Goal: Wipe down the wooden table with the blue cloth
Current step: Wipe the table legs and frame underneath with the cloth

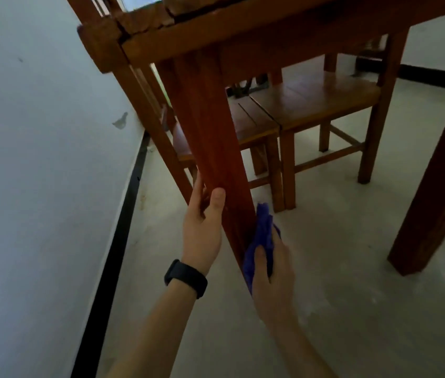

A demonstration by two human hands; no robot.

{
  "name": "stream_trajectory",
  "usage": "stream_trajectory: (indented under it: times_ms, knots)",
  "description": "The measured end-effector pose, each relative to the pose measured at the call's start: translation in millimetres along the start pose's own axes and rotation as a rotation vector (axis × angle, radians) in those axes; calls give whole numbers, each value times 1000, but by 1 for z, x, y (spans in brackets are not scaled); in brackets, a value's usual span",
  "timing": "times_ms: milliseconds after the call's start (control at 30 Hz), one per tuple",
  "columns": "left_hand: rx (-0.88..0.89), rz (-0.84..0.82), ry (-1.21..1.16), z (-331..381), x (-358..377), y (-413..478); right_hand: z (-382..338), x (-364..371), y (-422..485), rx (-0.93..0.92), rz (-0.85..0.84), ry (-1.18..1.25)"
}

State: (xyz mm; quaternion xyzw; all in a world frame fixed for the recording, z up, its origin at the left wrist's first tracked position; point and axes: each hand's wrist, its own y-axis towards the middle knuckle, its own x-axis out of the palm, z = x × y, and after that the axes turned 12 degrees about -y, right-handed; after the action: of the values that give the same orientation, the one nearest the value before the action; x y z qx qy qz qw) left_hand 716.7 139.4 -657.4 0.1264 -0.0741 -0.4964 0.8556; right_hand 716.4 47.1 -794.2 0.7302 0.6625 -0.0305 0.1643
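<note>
Blue cloth [263, 236] sits bunched in our right hand [273, 276], fingers and thumb curled round it, pressing it against the right-hand face of the table leg [207, 126], low down near the floor [352, 268]. It looks light, soft and limp, crumpling into loose folds, so we judge it handles best wadded into the palm, with a flat pad of fabric turned to the wood. Our left hand [202, 233], with a black wristband [186, 278] on the wrist, grips the same leg a little higher: the thumb lies on the front face and the fingers wrap round the far side.

We are looking up from below the wooden table [243, 25]. Its legs are thick, square-edged posts of reddish-brown timber with a smooth, faintly glossy finish, stiff and heavy-looking, unlikely to shift under a wipe. The corner joint above shows cracked, rough, paler wood, where we judge the cloth could snag. Two wooden chairs [317, 96] with slatted seats stand tucked under the table, just beyond the leg. A white wall [38, 159] with a dark skirting runs along our left.
</note>
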Motion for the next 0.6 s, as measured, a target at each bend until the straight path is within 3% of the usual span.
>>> stream_trajectory:
  times_ms: [100,200,267,333,500,600]
  knots:
    - [-12,-32,-41,-24,-6,2,52,30,-23,122,23,-184]
    - [-30,-92,-46,-39,-13,3,121,31,-39,342,-244,-396]
    - [-71,-154,-71,-46,-17,-1,137,17,-41,370,-309,-414]
    - [-115,-202,-85,-51,-24,-5,118,6,-36,311,-200,-366]
    - [-158,-336,-108,-51,-42,3,-9,-3,-5,105,166,-117]
    - [-156,-366,-99,-49,-46,5,-41,13,-5,-106,207,-87]
